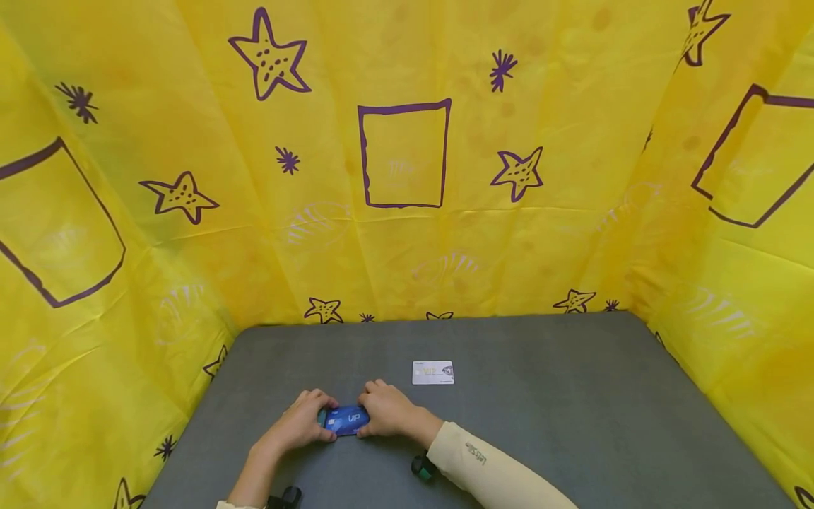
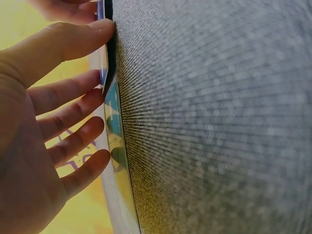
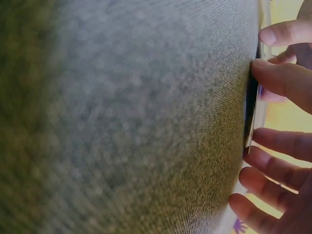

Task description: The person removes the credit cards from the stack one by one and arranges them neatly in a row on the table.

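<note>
A blue bank card (image 1: 345,421) is held level between both hands, low over the grey table. My left hand (image 1: 304,420) grips its left end with thumb and fingers, and my right hand (image 1: 389,411) grips the right end the same way. Under the left fingers, a teal and pale card (image 2: 114,112) lies on the table, mostly covered by the blue one in the head view. Seen from the left wrist, a dark gap shows beneath the blue card's edge. Farther back and to the right lies a white card (image 1: 433,372) with gold lettering, untouched.
The grey table (image 1: 547,403) has rounded far corners. Yellow cloth (image 1: 407,261) with purple starfish drawings encloses its back and both sides. Cream sleeves (image 1: 490,466) cover the forearms, and dark devices (image 1: 422,467) are strapped at the wrists.
</note>
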The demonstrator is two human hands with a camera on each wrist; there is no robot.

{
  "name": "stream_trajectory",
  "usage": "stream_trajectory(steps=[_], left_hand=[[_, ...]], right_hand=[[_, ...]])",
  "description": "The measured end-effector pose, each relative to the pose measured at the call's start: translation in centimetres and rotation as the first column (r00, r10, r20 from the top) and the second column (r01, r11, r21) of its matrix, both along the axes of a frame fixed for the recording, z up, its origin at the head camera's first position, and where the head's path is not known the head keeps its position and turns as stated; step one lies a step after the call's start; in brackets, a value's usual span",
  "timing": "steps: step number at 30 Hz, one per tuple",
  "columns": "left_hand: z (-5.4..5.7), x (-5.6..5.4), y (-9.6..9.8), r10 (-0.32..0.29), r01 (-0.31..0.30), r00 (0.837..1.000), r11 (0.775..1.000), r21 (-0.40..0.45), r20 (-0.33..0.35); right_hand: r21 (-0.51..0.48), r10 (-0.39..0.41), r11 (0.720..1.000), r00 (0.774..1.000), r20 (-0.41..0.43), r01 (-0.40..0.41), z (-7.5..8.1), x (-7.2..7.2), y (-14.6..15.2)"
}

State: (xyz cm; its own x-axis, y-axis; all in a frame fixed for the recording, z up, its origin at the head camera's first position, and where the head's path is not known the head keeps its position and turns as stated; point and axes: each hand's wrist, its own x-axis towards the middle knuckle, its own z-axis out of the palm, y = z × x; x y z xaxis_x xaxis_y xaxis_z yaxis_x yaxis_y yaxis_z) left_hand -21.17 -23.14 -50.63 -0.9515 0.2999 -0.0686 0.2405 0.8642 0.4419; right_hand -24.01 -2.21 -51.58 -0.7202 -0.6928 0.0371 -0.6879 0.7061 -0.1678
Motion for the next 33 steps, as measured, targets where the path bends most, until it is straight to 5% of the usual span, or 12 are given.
stream_trajectory(steps=[24, 33], left_hand=[[-0.23, 0.11, -0.61, -0.020, 0.019, 1.000, 1.000, -0.019, -0.020], [0.26, 0.28, -0.30, -0.003, 0.003, 1.000, 1.000, -0.010, -0.003]], right_hand=[[0.024, 0.018, 1.000, 0.999, -0.035, -0.017, -0.24, 0.08, -0.26], [0.000, 0.027, 1.000, 1.000, 0.016, -0.027, -0.19, -0.20, 0.02]])
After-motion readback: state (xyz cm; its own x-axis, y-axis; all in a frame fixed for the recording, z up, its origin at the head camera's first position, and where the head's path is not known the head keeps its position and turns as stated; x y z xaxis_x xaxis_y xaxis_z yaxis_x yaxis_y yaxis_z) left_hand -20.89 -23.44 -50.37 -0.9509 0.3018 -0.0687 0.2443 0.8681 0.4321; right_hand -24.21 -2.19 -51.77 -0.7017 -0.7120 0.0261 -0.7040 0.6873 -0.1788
